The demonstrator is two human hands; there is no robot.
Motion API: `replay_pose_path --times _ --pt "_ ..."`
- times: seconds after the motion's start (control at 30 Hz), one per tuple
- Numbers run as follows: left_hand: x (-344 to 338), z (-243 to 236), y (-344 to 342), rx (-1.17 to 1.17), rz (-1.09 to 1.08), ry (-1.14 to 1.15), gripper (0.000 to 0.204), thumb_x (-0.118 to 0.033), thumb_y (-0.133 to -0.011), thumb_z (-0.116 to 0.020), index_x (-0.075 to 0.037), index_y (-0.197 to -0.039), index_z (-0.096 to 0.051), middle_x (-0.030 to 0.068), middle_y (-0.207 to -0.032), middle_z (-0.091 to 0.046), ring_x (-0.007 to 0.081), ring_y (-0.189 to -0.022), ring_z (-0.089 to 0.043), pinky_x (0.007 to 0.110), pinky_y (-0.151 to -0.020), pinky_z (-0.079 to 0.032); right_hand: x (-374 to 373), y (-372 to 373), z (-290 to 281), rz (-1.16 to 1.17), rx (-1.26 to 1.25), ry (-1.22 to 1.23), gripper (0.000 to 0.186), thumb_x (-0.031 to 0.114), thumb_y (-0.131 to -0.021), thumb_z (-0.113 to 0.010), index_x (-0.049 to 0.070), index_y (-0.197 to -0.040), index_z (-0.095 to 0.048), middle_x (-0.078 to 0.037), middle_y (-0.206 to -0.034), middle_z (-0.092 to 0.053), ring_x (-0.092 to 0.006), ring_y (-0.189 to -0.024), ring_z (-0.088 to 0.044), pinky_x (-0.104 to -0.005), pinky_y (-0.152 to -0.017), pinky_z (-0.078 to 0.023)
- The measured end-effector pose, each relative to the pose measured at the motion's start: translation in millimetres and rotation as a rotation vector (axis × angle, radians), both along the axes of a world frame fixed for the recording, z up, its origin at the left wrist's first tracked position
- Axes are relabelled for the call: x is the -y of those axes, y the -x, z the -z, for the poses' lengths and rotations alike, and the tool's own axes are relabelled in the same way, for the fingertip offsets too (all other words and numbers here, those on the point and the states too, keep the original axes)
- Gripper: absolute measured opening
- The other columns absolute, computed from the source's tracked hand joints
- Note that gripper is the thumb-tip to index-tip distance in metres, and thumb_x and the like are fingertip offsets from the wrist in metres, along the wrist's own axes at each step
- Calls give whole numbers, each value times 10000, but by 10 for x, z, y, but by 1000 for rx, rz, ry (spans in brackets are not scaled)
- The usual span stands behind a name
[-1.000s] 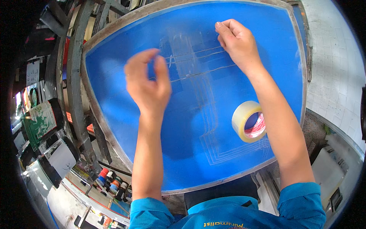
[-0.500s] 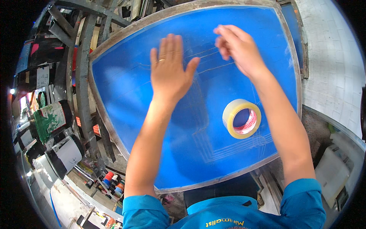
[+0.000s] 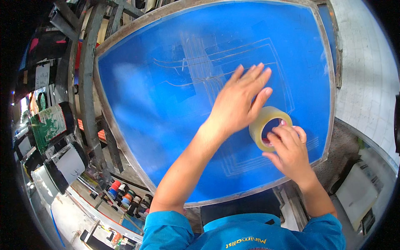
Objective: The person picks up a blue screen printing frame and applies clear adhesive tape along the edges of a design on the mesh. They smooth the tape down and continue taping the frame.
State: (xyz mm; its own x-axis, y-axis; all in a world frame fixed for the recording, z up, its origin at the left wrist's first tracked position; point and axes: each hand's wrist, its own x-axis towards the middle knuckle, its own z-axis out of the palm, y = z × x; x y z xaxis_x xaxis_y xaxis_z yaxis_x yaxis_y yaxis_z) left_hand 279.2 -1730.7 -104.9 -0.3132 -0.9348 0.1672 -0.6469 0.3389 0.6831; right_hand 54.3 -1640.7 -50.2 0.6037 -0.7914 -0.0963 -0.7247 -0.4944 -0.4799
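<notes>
A large blue mesh screen (image 3: 154, 104) in a grey metal frame (image 3: 106, 112) lies tilted before me, with faint lines and strips of clear tape across its middle. My left hand (image 3: 239, 100) lies flat on the mesh, fingers spread, pressing just left of a roll of clear tape (image 3: 266, 125). My right hand (image 3: 289, 152) grips the near side of that roll, which stands on the mesh near the right side of the frame.
Metal racks (image 3: 79, 50) stand to the left. Ink tubs (image 3: 52, 125) and several small coloured bottles (image 3: 125, 196) sit at lower left. A tiled floor (image 3: 366, 75) shows at the right, with a pale box (image 3: 358, 196) at lower right.
My left hand slid rightward across the mesh to the tape roll. My right hand came down from the upper mesh and took hold of the roll.
</notes>
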Motion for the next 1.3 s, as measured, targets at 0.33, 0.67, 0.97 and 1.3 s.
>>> replay_pose_path --times 0.33,0.67,0.97,1.3 --pt "-1055 -488 -611 -415 -411 -269 288 -159 -1040 -574 34 -1226 -679 121 -1105 -663 186 -1005 -627 317 -887 -507 -60 -92 -350 417 763 -959 247 216 -947 -706 -2 -1047 -648 -77 -896 -670 -139 -817 -634 -345 -814 -523" --pt "-1153 -594 -423 -658 -289 -775 377 -274 -1083 -512 25 -1187 -717 88 -1008 -647 145 -908 -593 290 -791 -494 -274 -197 -138 624 1153 -1423 300 287 -943 -612 -7 -1001 -622 -51 -881 -667 -83 -770 -579 -244 -665 -447" --pt "-1220 -648 -424 -512 -165 -621 277 -210 -1043 -586 2 -1136 -737 140 -995 -724 229 -915 -684 330 -800 -531 -212 -269 -176 308 768 -980 182 188 -894 -672 17 -854 -626 -78 -723 -609 -150 -629 -570 -328 -568 -439" --pt "-1377 -599 -365 -838 -372 -838 157 -104 -992 -670 20 -1083 -706 159 -1171 -696 196 -1064 -663 331 -906 -541 -87 -389 -179 54 709 -545 153 112 -763 -742 29 -818 -625 -113 -718 -608 -321 -621 -591 -404 -633 -478"
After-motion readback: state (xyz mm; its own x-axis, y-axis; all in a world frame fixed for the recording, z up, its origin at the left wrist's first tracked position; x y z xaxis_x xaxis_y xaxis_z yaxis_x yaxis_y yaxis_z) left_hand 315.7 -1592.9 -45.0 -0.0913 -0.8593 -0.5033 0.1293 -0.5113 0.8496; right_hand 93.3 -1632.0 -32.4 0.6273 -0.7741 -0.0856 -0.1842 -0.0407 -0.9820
